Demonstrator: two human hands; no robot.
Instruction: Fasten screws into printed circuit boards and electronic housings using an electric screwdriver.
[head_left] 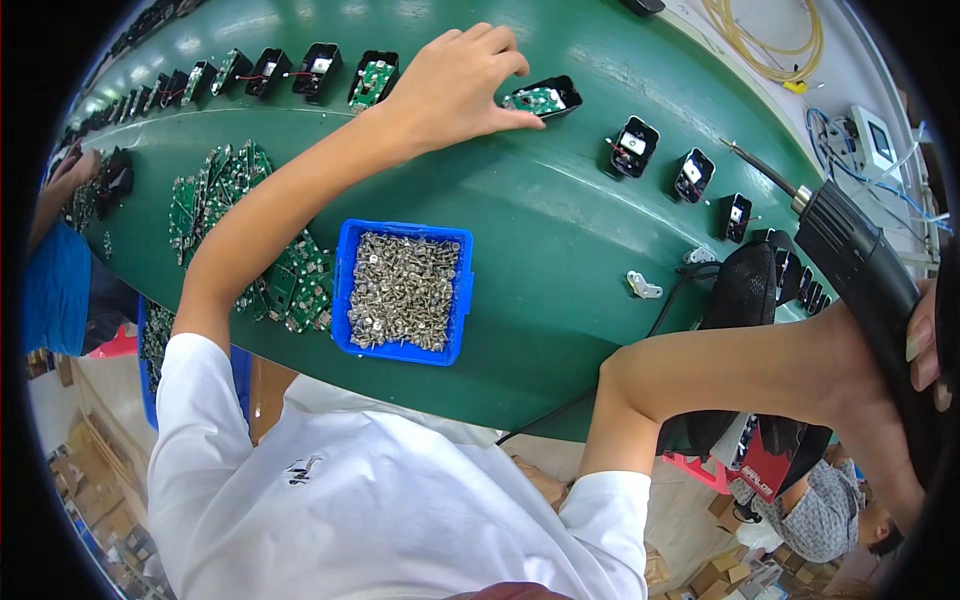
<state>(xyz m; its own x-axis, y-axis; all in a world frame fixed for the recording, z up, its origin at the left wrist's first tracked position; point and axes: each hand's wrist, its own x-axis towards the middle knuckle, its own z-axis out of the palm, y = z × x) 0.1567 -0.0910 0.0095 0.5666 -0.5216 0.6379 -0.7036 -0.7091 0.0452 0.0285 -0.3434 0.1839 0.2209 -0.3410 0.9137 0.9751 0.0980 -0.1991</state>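
Observation:
My left hand [455, 85] reaches over the far middle of the table, thumb and fingers apart. Its thumb tip is right beside a small black plastic case [572, 92] holding a green circuit board [536, 101]; whether they touch I cannot tell. At the right edge of the view, my right hand [925, 345] grips a black electric screwdriver [850, 240], its long thin bit pointing up and left. Nearer to me stands a blue tray [465, 300] full of small silvery screws [402, 290]. Left of it, partly behind my left forearm, are piled green circuit boards [290, 280].
Black cases [318, 72] line the far side, curving down to the right [632, 147]. A white bracket-like piece [643, 286] and a dark cable lie on the green table [545, 340]. Yellow tubing [775, 45] and a white box [873, 138] are beyond. Other people sit left and lower right.

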